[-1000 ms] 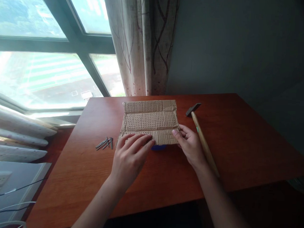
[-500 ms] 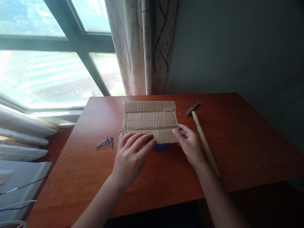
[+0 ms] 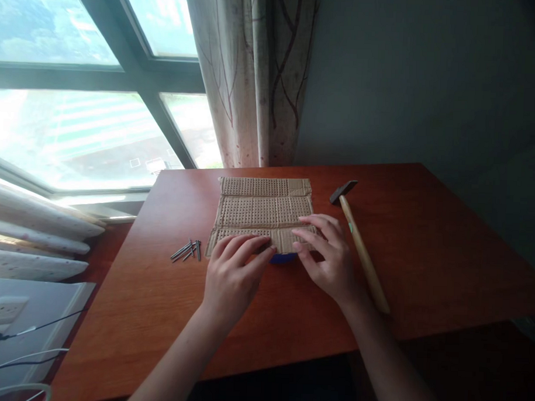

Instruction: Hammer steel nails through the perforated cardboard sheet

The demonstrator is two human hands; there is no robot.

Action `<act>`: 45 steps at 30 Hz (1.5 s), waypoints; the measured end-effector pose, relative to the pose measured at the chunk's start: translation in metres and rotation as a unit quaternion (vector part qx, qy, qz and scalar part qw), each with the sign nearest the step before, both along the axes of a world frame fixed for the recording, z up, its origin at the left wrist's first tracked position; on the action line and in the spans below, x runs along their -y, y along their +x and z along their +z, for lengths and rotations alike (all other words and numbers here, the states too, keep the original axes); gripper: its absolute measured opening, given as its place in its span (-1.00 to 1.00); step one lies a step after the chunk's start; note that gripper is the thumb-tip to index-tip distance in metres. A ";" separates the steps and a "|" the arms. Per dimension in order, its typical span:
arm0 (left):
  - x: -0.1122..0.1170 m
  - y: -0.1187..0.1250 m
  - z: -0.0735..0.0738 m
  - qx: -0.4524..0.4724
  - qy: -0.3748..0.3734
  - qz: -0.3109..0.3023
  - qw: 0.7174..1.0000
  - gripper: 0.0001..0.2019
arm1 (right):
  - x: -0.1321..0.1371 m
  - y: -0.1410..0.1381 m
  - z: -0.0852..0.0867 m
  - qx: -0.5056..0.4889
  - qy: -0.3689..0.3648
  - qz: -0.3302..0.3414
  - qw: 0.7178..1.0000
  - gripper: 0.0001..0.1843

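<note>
A brown cardboard sheet (image 3: 264,209), creased in three strips and full of small holes, lies flat on the reddish wooden table (image 3: 423,253). My left hand (image 3: 234,275) rests palm down on its near left edge, fingers stretched out flat. My right hand (image 3: 327,255) lies on its near right corner, fingers spread over the card. A small blue thing (image 3: 283,258) peeks out from under the sheet's near edge between my hands. Neither hand holds anything.
Several steel nails (image 3: 187,251) lie loose on the table left of the cardboard. A hammer (image 3: 358,241) with a wooden handle and dark head lies to the right. A patterned curtain (image 3: 258,77) and a window (image 3: 78,100) stand behind. Cables (image 3: 25,344) run low at the left.
My right hand has shifted left from pinching the card's right corner edge to lying with fingers spread on top of it. The left hand has stayed in place.
</note>
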State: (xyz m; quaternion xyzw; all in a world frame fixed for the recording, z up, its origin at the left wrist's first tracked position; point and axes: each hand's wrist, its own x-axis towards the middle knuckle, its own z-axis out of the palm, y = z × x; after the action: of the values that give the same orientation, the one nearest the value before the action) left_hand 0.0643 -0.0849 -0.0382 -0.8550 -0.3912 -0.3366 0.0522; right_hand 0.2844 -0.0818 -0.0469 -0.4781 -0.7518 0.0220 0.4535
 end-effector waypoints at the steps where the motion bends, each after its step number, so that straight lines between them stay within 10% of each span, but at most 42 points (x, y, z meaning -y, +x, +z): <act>1: 0.001 0.001 0.000 0.001 0.003 0.003 1.000 -0.75 | 0.000 -0.001 -0.003 0.015 0.004 0.015 1.000 -0.76; 27: 0.009 0.007 0.004 0.024 0.008 0.026 0.999 -0.77 | -0.003 0.002 -0.023 -0.034 -0.005 0.080 0.996 -0.65; 35: 0.004 -0.071 0.012 0.146 -0.003 0.211 0.966 -0.77 | 0.000 0.000 -0.019 -0.045 0.006 0.062 0.997 -0.69; 45: -0.005 -0.133 -0.016 -0.062 -0.159 0.321 0.932 -0.72 | 0.003 0.004 -0.016 -0.058 -0.005 0.045 0.997 -0.73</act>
State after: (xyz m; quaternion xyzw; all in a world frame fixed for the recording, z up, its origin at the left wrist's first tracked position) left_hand -0.0691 -0.0798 -0.0540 -0.6999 -0.6893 -0.1816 0.0446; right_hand 0.2880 -0.0852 -0.0630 -0.4441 -0.7447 0.0740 0.4927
